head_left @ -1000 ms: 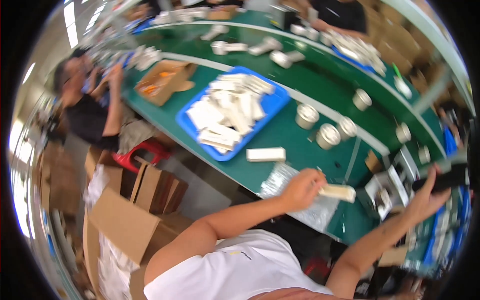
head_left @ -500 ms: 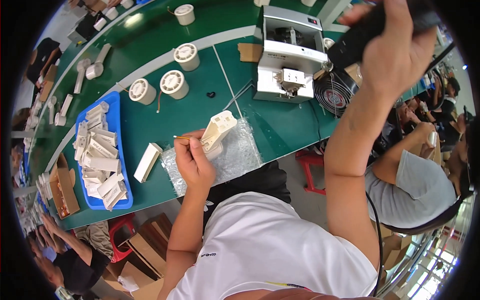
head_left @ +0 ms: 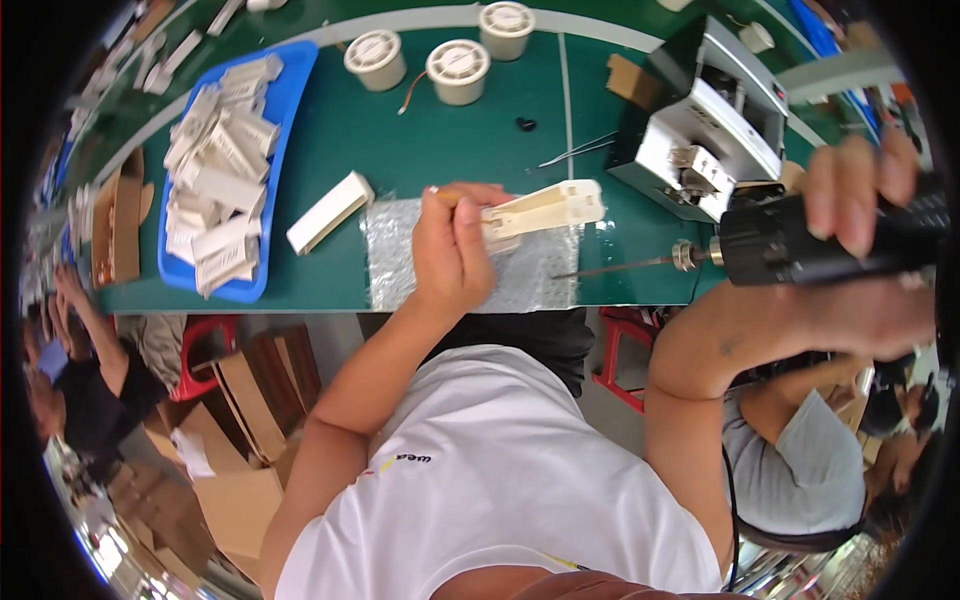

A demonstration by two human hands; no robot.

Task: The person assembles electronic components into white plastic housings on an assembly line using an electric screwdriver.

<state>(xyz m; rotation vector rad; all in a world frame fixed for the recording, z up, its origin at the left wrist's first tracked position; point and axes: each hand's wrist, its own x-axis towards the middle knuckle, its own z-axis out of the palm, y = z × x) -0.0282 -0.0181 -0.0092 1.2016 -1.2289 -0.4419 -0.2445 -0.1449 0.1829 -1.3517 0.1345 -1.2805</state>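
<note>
My left hand (head_left: 455, 250) is closed around a long white plastic handle shell (head_left: 550, 208), its open channel facing up. The fingers hide its near end, and a rounded white part shows beneath. Under them lies a bubble-wrap sheet (head_left: 390, 265). In my right hand (head_left: 852, 205) is a black electric screwdriver (head_left: 790, 245), fingers wrapped over its body. Its long thin bit points left, with the tip above the sheet's right part, apart from the shell. A loose white cover piece (head_left: 328, 212) lies to the left of the sheet.
A blue tray (head_left: 283, 150) full of white plastic pieces stands at left, beside a cardboard box (head_left: 125, 225). Several round white fan units, one being a fan unit (head_left: 457, 75), stand at the back. Tweezers (head_left: 575, 152) lie near a silver-black machine (head_left: 700, 130). Another person (head_left: 790, 460) sits at right.
The screwdriver has come down from the upper right, its bit now pointing left over the bubble wrap. The shell has turned to point right. My view has shifted.
</note>
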